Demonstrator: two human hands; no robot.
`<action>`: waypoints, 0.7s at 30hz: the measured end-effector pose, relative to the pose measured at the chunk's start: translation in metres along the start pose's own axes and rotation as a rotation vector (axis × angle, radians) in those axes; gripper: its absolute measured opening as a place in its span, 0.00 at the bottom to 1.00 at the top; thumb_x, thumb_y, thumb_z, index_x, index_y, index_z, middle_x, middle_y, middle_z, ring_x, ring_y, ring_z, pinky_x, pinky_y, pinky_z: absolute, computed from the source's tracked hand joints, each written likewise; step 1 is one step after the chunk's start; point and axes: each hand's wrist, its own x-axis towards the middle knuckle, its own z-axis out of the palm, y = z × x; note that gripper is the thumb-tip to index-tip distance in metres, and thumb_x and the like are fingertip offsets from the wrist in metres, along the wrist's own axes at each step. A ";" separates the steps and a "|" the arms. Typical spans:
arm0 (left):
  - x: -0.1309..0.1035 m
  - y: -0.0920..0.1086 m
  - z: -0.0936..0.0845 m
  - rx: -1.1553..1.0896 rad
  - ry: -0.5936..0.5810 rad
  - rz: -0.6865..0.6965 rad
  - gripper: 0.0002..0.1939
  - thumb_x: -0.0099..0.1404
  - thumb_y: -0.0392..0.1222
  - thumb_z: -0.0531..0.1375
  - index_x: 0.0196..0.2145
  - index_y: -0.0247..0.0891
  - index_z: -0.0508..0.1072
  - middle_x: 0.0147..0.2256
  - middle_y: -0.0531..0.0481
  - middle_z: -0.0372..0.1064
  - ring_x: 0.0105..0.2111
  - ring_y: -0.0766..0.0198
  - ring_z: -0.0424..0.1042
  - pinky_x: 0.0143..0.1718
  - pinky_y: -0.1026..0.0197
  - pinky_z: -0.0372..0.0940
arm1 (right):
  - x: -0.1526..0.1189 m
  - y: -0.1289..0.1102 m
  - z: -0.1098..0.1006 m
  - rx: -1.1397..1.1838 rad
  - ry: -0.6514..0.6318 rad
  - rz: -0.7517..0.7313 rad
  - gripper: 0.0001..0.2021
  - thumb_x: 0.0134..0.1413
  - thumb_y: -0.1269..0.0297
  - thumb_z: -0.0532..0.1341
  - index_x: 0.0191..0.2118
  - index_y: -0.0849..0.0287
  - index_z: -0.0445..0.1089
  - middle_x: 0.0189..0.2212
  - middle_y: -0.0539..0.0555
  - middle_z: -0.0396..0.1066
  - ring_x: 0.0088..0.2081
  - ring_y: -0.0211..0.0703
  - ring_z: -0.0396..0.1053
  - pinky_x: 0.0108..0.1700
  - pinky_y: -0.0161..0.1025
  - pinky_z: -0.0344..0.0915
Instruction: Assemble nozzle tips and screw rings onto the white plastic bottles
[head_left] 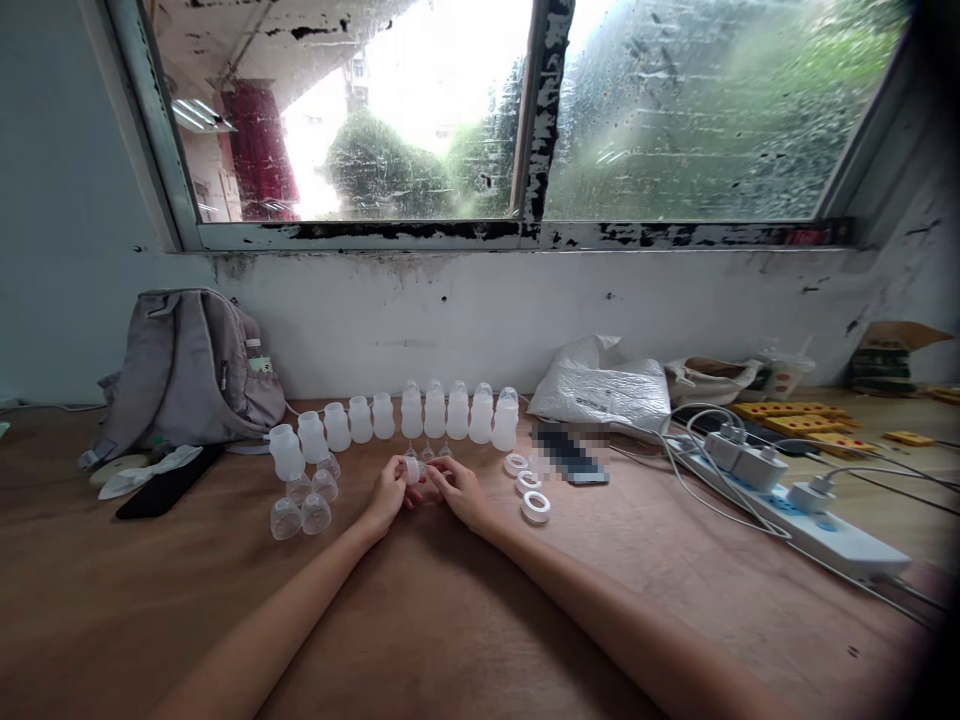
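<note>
My left hand [389, 494] is closed around a white ring [413, 469], which it holds upright at the middle of the table. My right hand [456, 488] touches a clear nipple [426, 467] at the ring's right side, its fingers pinched together. Just behind my hands stand a few clear nipples [446, 449]. Farther back, capped bottles [458, 412] line up beside open bottles [338, 427] that curve to the left. Several clear caps [316, 512] lie left of my left hand. To the right of my right hand are three white rings [535, 507].
A grey backpack [196, 370] leans at the back left, near a black case [169, 484] with tissue on it. At the right are a phone [589, 470], a silver bag [604, 391], a white power strip [840, 540] with cables, and yellow parts [799, 415].
</note>
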 end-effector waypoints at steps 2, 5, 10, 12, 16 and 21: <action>-0.002 0.003 -0.001 -0.019 -0.030 -0.004 0.15 0.59 0.51 0.46 0.36 0.36 0.60 0.27 0.51 0.66 0.16 0.70 0.66 0.12 0.71 0.56 | 0.000 0.001 0.001 -0.020 -0.019 -0.016 0.11 0.53 0.59 0.51 0.33 0.60 0.65 0.25 0.50 0.66 0.22 0.34 0.61 0.25 0.31 0.59; -0.003 0.008 -0.002 0.013 -0.092 0.028 0.24 0.61 0.58 0.38 0.37 0.36 0.59 0.25 0.52 0.64 0.13 0.71 0.63 0.09 0.70 0.52 | -0.001 -0.002 0.001 -0.068 -0.025 -0.068 0.09 0.52 0.61 0.52 0.29 0.60 0.64 0.23 0.49 0.66 0.23 0.34 0.60 0.26 0.31 0.57; -0.004 0.008 -0.003 0.120 -0.139 0.128 0.22 0.59 0.60 0.43 0.32 0.37 0.59 0.20 0.59 0.58 0.10 0.76 0.54 0.10 0.71 0.48 | -0.003 -0.007 0.001 -0.152 -0.086 -0.159 0.10 0.54 0.62 0.51 0.27 0.60 0.63 0.21 0.48 0.64 0.23 0.34 0.59 0.27 0.30 0.55; -0.005 0.008 -0.002 0.143 -0.132 0.147 0.20 0.60 0.58 0.43 0.30 0.37 0.58 0.18 0.60 0.54 0.10 0.75 0.52 0.12 0.70 0.48 | -0.003 -0.006 0.002 -0.186 -0.096 -0.172 0.11 0.54 0.61 0.50 0.26 0.60 0.62 0.20 0.48 0.62 0.22 0.34 0.58 0.26 0.30 0.54; -0.010 0.014 -0.002 0.188 -0.123 0.172 0.17 0.61 0.54 0.43 0.28 0.38 0.59 0.16 0.60 0.52 0.13 0.73 0.53 0.15 0.69 0.51 | -0.004 -0.003 0.004 -0.226 -0.114 -0.204 0.11 0.55 0.62 0.49 0.26 0.59 0.61 0.20 0.48 0.61 0.22 0.34 0.56 0.26 0.31 0.53; -0.014 0.026 -0.002 0.238 -0.128 0.205 0.17 0.62 0.51 0.41 0.27 0.38 0.61 0.19 0.57 0.56 0.18 0.70 0.56 0.20 0.67 0.55 | -0.012 -0.002 0.005 -0.266 -0.024 -0.305 0.10 0.55 0.63 0.48 0.26 0.59 0.61 0.23 0.51 0.63 0.24 0.36 0.58 0.28 0.32 0.54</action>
